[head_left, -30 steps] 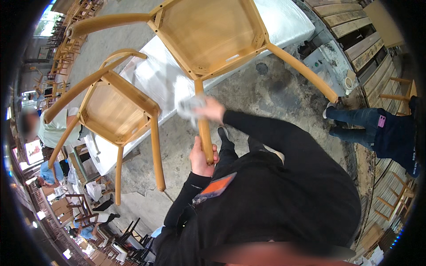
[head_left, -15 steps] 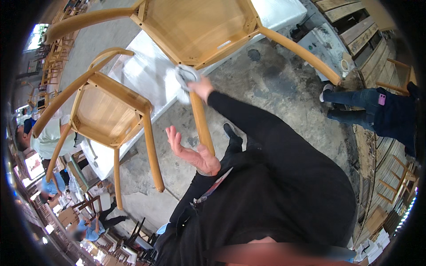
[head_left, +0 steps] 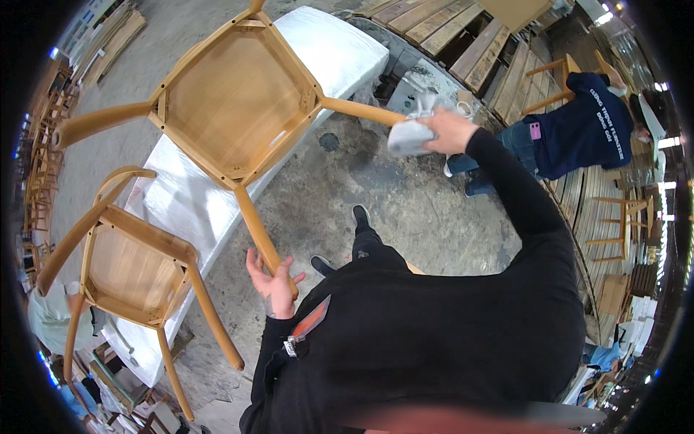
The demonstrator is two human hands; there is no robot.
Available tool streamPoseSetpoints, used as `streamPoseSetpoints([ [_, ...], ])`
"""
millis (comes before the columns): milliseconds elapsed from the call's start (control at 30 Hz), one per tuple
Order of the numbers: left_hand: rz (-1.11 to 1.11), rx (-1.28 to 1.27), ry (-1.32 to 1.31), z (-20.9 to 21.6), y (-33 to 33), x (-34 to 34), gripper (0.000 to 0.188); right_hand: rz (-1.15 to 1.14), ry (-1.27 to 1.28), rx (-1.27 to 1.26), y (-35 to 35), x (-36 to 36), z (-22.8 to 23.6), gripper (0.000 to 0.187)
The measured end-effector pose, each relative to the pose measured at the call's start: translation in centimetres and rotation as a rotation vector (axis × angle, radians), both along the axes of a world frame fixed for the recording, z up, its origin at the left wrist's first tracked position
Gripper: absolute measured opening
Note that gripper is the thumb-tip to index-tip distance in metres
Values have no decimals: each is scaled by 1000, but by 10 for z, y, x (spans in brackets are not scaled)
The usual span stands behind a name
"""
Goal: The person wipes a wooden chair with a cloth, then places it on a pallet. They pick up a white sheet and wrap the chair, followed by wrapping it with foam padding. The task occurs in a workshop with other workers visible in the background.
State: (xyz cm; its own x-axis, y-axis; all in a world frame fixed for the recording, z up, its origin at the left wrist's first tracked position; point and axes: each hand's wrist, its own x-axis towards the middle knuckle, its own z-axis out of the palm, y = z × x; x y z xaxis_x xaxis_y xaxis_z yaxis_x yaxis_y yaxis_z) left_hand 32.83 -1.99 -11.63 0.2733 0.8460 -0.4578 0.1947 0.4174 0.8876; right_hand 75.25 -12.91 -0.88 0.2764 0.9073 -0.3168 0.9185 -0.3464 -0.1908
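Note:
A light wooden chair [head_left: 235, 101] lies upturned, its seat underside and legs facing me. The end of its near leg [head_left: 256, 224] rests in my left hand [head_left: 276, 286], the fingers curled loosely on both sides of it. Over on the right, my right hand [head_left: 450, 130] grips a crumpled grey-white cloth [head_left: 410, 137]. This cloth wraps the end of the chair's right leg [head_left: 361, 110] and hides its tip. A second upturned wooden chair [head_left: 137, 264] is at the left, apart from both hands.
A long white-covered table [head_left: 332, 47] runs beneath the chairs. A co-worker in dark blue [head_left: 571, 130] bends near wooden slats [head_left: 448, 29] at the right. Another person in a pale shirt [head_left: 54, 318] is at the far left. Stained concrete floor [head_left: 434, 231] lies around my feet.
My right hand and the cloth have moved from the near leg's upper end to the right leg's end. My left hand has closed loosely around the near leg's end. The view has shifted.

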Motion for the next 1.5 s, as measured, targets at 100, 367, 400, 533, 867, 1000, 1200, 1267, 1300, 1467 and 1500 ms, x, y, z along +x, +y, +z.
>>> streamPoseSetpoints([
  [100,54,-327,-105,-10,19,1,56,32,128,-166,38,35,-52,76],
  [367,69,-453,73,-7,20,22,34,-247,413,-198,217,94,-237,99],
  [400,69,-459,38,-6,23,20,35,-336,555,-215,243,99,-257,91],
  [533,62,-473,20,-5,33,10,40,-526,1136,-279,266,106,-272,57],
  [867,60,-461,-41,1,30,7,32,-609,1453,-226,40,84,-113,54],
  [1000,76,-461,14,5,42,23,29,-463,1275,-205,96,98,-130,41],
  [1200,90,-436,31,7,74,60,25,-491,1276,-113,143,141,-131,36],
  [1267,79,-470,6,10,77,65,25,-411,1381,-50,144,147,-138,35],
  [1300,75,-472,-11,12,77,65,25,-453,1331,-79,148,146,-147,35],
  [1467,86,-471,16,9,77,61,26,-403,1165,-61,208,143,-184,37],
  [1500,79,-465,10,7,77,60,26,-411,1066,-99,225,140,-188,39],
])
